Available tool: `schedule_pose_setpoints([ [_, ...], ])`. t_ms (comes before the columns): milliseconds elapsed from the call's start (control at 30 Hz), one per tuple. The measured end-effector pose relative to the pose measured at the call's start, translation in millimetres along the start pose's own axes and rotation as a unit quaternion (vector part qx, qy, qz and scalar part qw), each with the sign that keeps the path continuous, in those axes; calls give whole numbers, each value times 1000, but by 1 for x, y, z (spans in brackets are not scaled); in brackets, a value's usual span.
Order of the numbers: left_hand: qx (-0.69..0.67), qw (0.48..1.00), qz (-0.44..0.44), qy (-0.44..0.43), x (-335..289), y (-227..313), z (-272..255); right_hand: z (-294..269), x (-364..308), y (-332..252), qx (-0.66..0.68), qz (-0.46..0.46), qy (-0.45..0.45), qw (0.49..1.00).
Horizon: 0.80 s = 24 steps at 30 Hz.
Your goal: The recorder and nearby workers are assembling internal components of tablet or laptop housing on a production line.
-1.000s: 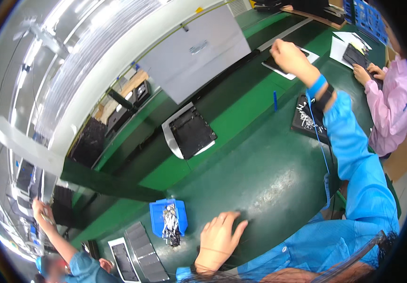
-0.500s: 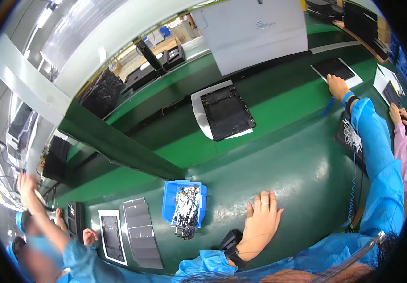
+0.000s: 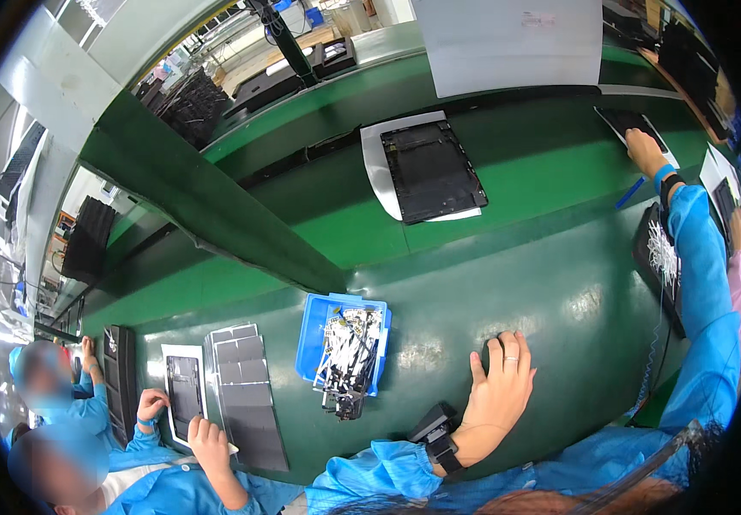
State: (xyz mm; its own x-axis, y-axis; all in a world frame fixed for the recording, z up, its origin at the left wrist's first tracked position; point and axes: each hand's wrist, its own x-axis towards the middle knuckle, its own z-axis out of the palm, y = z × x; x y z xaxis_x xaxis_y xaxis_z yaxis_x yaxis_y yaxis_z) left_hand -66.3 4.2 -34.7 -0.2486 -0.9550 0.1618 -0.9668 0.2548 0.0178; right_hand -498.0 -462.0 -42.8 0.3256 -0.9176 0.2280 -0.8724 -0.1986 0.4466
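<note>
My left hand (image 3: 501,384) lies palm down on the green workbench, fingers stretched out, with a ring and a black wrist device. It holds nothing. At the far right my right hand (image 3: 647,153) reaches out and grips the near edge of a flat black panel (image 3: 619,118) on white paper; its fingertips are partly hidden. A blue pen-like stick (image 3: 629,194) lies below that hand. To the left of my left hand stands a blue bin (image 3: 308,345) heaped with small white and black parts (image 3: 351,348). Another black panel (image 3: 435,170) rests on white paper across the bench.
A black tray with white ties (image 3: 662,257) and a coiled blue cord (image 3: 652,360) lie by my right arm. Dark sheets (image 3: 248,399) lie left of the bin. A co-worker's hands (image 3: 209,442) are at a panel (image 3: 184,386). A green post (image 3: 207,197) slants across.
My view has shifted, moving the bench things in the picture. The co-worker at left has lowered a raised arm to the panel there. Both my hands stay at about the same places.
</note>
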Motion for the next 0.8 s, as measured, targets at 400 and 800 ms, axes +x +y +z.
schedule_pose_setpoints([
  [400, 19, 999, 1, 37, 3, 4, 6, -72, 28, -32, 269, -173, 67, 945],
  [800, 59, 997, -14, 38, -11, -2, 15, -244, -56, -260, 379, -316, 23, 870],
])
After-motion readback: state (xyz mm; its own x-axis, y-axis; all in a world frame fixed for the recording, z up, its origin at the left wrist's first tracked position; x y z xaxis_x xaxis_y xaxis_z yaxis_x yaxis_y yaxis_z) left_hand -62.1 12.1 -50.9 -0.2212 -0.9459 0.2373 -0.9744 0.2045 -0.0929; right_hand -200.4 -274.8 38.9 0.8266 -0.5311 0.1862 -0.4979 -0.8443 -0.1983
